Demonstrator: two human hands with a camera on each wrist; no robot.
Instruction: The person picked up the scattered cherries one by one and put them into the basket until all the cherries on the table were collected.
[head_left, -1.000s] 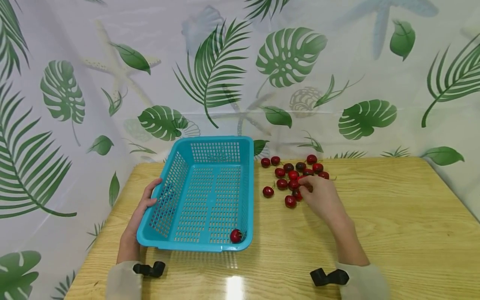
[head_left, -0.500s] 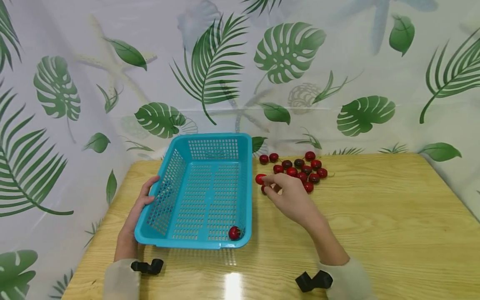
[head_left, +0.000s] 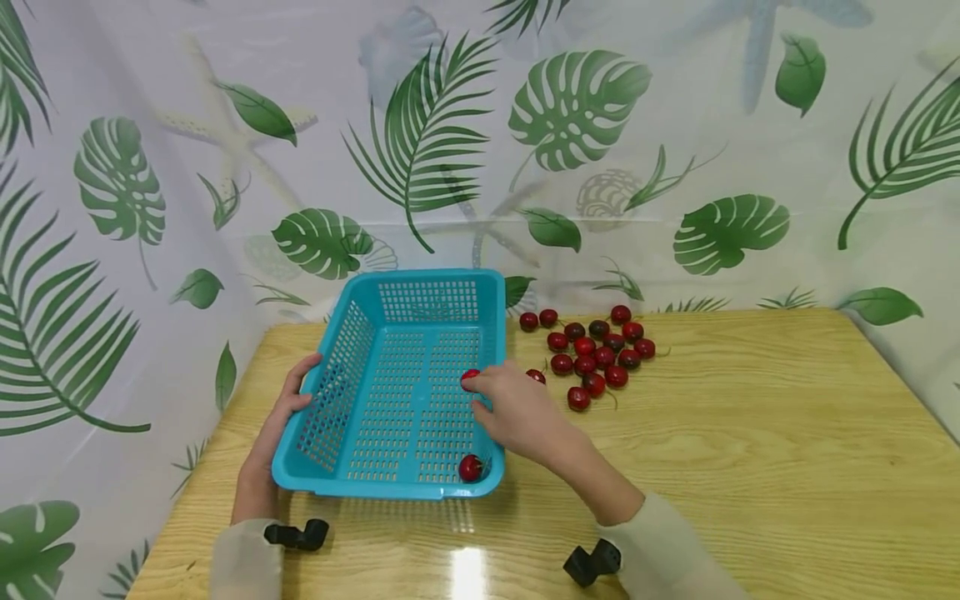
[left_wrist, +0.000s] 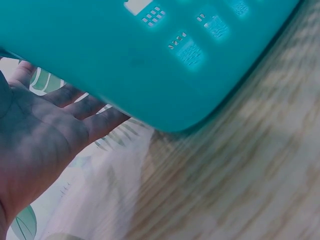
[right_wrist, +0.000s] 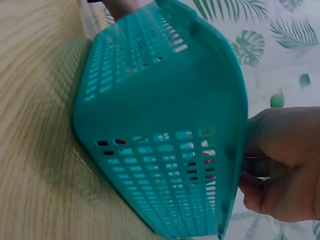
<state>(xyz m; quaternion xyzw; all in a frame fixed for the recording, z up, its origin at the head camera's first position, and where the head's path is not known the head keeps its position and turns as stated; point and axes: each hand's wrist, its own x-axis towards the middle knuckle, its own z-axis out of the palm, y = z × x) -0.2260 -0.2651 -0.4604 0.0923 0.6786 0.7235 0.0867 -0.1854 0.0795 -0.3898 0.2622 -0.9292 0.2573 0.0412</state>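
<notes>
My right hand (head_left: 521, 412) reaches over the right rim of a turquoise perforated basket (head_left: 416, 492) and pinches a red cherry (head_left: 470, 380) at its fingertips. Seen from the right wrist, that hand (right_wrist: 287, 160) is beyond the basket rim, its fingertips partly hidden. Another cherry (head_left: 470, 468) lies in the basket's near right corner. My left hand (head_left: 281, 421) rests against the basket's left side. In the left wrist view the fingers of this hand (left_wrist: 45, 125) lie fairly straight along the outer wall; their tips are hidden.
Several dark red cherries (head_left: 603, 357) are grouped on the wooden table (head_left: 750, 433) right of the basket. One cherry (head_left: 536, 377) is partly covered by the right hand. A leaf-printed sheet (head_left: 630, 183) hangs behind the table and on its left.
My right hand has moved left from the cherry group, carrying a cherry across the table and over the basket's right rim. The left hand and the basket stay in place.
</notes>
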